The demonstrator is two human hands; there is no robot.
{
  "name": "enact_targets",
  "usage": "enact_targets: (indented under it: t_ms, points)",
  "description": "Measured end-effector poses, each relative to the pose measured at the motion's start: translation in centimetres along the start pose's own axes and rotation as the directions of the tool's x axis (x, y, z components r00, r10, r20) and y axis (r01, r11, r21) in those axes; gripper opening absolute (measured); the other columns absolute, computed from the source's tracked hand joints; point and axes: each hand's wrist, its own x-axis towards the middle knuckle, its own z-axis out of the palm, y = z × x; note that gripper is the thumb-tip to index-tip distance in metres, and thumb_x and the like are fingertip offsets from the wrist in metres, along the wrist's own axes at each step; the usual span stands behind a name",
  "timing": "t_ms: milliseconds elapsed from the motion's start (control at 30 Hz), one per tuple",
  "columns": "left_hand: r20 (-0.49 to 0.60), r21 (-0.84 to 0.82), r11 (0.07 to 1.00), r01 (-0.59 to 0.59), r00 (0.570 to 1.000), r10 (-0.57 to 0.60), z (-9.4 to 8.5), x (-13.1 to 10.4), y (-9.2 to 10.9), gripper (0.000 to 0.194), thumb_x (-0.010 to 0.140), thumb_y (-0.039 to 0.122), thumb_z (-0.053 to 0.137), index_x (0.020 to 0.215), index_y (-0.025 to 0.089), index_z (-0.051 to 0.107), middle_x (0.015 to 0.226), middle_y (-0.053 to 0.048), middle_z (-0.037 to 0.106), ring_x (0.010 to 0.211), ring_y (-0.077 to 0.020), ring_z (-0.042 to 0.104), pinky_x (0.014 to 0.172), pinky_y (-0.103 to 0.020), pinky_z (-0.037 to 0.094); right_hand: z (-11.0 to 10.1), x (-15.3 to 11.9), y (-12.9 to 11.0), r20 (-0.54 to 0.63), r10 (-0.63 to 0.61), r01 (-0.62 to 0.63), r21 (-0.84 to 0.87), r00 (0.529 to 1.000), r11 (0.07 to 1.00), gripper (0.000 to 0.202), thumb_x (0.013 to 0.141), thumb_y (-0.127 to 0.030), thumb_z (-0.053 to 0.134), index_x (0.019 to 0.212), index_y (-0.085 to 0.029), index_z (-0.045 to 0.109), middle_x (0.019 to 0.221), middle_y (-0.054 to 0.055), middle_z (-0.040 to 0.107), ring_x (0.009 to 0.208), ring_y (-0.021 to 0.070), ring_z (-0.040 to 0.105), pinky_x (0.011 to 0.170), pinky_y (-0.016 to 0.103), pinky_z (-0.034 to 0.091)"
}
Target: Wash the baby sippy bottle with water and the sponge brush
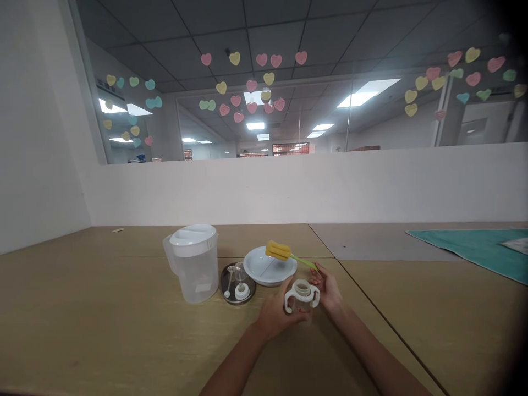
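My left hand (275, 311) is closed around a clear baby bottle (302, 292) with a white two-handled collar; its mouth is uncovered and faces up. In my right hand (329, 289) is the thin green handle of a bottle brush (279, 251), pinched by the fingers. The brush's yellow sponge head points left, above a white bowl (270, 278). Left of the bowl, a round metal tray (225, 294) holds a white ring-shaped cap (242, 291), a clear dome cover (240, 271) and a straw piece with a small weighted end (227, 293).
A translucent lidded pitcher (198, 272) stands left of the tray, handle to the left. A teal cloth (474, 245) lies at the far right. The wooden tabletop (103, 319) has seams and meets a white wall (289, 192) below a window.
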Motion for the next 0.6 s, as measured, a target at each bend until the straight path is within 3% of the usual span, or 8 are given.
enact_targets:
  t_ms: [100,233,433,600]
  points:
    - [-0.031,0.119,0.991,-0.065,0.997,0.069,0.1,-0.1,-0.2,0.091,0.062,0.056,0.069,0.138,0.026,0.029,0.110,-0.008,0.064,0.087,-0.0249,0.063,0.077,-0.036,0.049,-0.1,0.1,-0.5,0.001,-0.001,0.001,0.068,1.000,0.998,0.013,0.073,-0.017,0.064,0.075,-0.018,0.052,0.056,-0.005,0.057,0.034,0.0026,0.035,0.032,0.014,0.033]
    - [-0.112,0.232,0.950,-0.211,0.964,0.242,-0.3,-0.2,-0.4,0.071,0.072,0.050,0.063,0.133,0.024,0.037,0.118,-0.008,0.058,0.099,-0.0222,0.059,0.085,-0.034,0.048,-0.2,0.3,-1.0,-0.011,-0.034,0.035,0.131,0.999,0.991,0.008,0.075,-0.014,0.060,0.076,-0.017,0.053,0.056,-0.004,0.058,0.034,0.0022,0.034,0.033,0.013,0.033]
    - [-0.234,0.220,0.930,-0.295,0.909,0.344,-1.2,0.0,-0.3,0.036,0.079,0.039,0.059,0.109,0.020,0.050,0.100,-0.007,0.056,0.092,-0.0176,0.056,0.079,-0.029,0.048,-0.1,0.2,-0.9,-0.025,-0.055,0.057,0.097,0.998,0.994,0.006,0.076,-0.014,0.060,0.077,-0.018,0.055,0.056,-0.004,0.058,0.033,0.0029,0.035,0.032,0.014,0.034]
    - [-0.256,0.172,0.922,-0.346,0.888,0.381,-1.0,0.0,-0.6,0.033,0.082,0.033,0.055,0.111,0.019,0.046,0.100,-0.008,0.052,0.093,-0.0187,0.053,0.080,-0.033,0.047,0.3,-0.2,-0.3,-0.014,-0.018,0.018,0.039,1.000,0.999,0.009,0.074,-0.016,0.063,0.073,-0.017,0.054,0.057,-0.004,0.059,0.032,0.0029,0.037,0.031,0.014,0.036]
